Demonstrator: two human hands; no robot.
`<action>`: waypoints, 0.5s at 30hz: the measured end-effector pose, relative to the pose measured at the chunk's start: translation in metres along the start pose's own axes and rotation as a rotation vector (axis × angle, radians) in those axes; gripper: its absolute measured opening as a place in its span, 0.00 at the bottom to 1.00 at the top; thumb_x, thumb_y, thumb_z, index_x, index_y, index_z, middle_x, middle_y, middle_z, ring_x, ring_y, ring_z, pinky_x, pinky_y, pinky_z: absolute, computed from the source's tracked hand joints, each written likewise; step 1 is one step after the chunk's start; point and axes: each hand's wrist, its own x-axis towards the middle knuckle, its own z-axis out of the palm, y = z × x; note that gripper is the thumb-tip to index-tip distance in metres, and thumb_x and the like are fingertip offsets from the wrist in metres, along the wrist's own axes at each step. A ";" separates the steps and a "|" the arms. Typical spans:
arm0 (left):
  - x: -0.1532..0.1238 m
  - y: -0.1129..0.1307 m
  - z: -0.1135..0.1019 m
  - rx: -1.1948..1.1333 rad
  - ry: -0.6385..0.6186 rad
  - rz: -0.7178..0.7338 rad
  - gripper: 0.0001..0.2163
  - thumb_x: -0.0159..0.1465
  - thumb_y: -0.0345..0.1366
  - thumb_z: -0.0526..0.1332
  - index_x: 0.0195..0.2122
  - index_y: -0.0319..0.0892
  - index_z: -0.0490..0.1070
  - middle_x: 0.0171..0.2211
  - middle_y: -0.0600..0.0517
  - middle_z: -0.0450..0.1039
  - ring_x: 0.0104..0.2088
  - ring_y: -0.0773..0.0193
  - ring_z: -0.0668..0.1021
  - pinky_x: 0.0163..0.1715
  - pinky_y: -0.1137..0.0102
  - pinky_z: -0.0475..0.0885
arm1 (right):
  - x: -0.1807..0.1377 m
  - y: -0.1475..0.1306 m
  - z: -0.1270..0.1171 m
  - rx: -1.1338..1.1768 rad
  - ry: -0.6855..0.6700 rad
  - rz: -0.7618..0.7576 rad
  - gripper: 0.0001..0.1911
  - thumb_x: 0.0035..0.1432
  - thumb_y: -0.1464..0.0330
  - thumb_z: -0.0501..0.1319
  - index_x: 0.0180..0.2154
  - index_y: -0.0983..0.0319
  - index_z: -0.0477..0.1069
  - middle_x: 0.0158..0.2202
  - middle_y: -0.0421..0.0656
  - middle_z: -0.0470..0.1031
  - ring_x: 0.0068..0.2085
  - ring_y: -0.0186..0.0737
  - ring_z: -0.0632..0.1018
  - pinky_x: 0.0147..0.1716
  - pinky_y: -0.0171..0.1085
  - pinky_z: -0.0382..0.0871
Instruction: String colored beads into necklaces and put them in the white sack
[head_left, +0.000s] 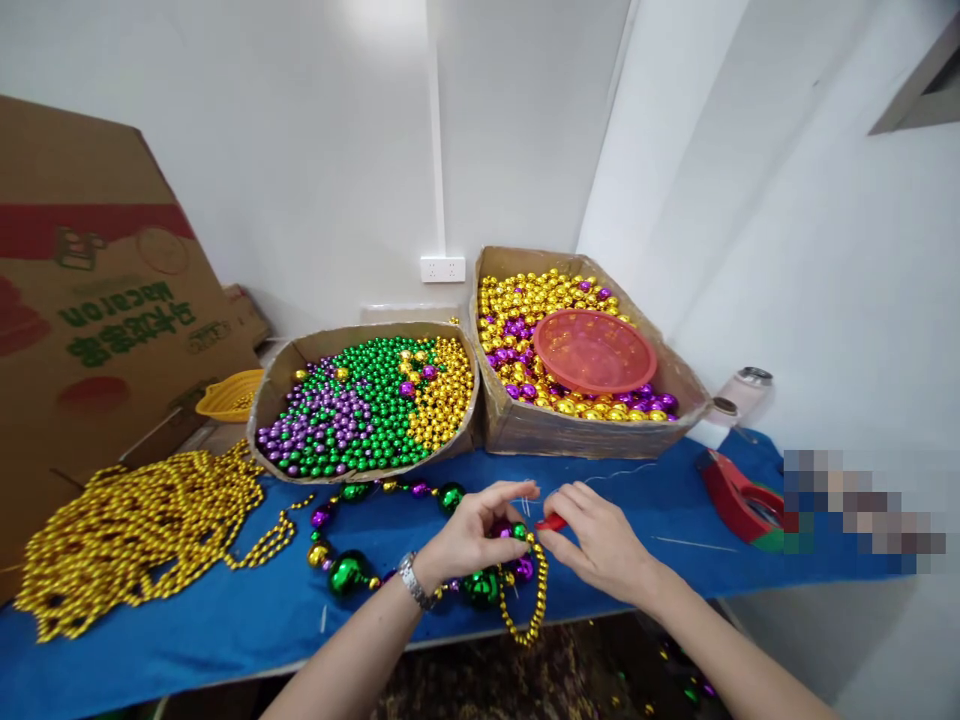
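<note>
My left hand (484,530), with a metal watch on the wrist, is closed on a beaded necklace (349,574) of green, purple and gold balls in mixed sizes. White string ends stick up by its fingertips. From there a loop of small gold beads (538,610) hangs over the table's front edge. Close beside it, my right hand (596,540) grips a small red tool (552,522), mostly hidden by the fingers, so its exact kind does not show. The rest of the necklace curves to the left across the blue cloth (292,570).
Behind the hands stand a box of green, purple and gold beads (360,465) and a box of larger beads (585,440) holding a red bowl (596,350). Gold bead strands (142,540) lie left near a carton (97,300). A red tape dispenser (731,500) sits right.
</note>
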 end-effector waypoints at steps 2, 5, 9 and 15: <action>0.001 0.008 -0.001 0.111 0.022 0.053 0.28 0.56 0.33 0.66 0.58 0.46 0.62 0.52 0.44 0.66 0.37 0.65 0.74 0.39 0.68 0.72 | -0.015 0.011 0.013 0.064 -0.004 0.115 0.12 0.63 0.59 0.50 0.40 0.57 0.65 0.38 0.42 0.71 0.39 0.39 0.72 0.38 0.36 0.66; 0.004 0.018 -0.003 0.260 0.077 0.141 0.27 0.56 0.31 0.65 0.57 0.46 0.62 0.54 0.44 0.65 0.39 0.64 0.74 0.44 0.65 0.71 | -0.044 0.031 0.045 0.056 0.049 0.287 0.14 0.65 0.59 0.46 0.39 0.57 0.66 0.36 0.44 0.72 0.34 0.40 0.75 0.32 0.38 0.68; 0.014 0.032 -0.007 0.295 0.130 0.236 0.28 0.57 0.31 0.63 0.59 0.47 0.60 0.56 0.44 0.61 0.39 0.64 0.75 0.46 0.63 0.70 | -0.066 0.043 0.069 0.041 0.094 0.349 0.19 0.63 0.57 0.46 0.33 0.59 0.70 0.31 0.48 0.73 0.34 0.48 0.76 0.35 0.46 0.69; 0.039 0.066 -0.005 0.291 0.192 0.351 0.29 0.57 0.31 0.63 0.60 0.47 0.58 0.59 0.43 0.58 0.41 0.65 0.75 0.44 0.67 0.72 | -0.023 -0.006 0.034 0.454 0.147 0.212 0.21 0.62 0.60 0.51 0.56 0.58 0.59 0.49 0.46 0.72 0.48 0.42 0.74 0.43 0.39 0.70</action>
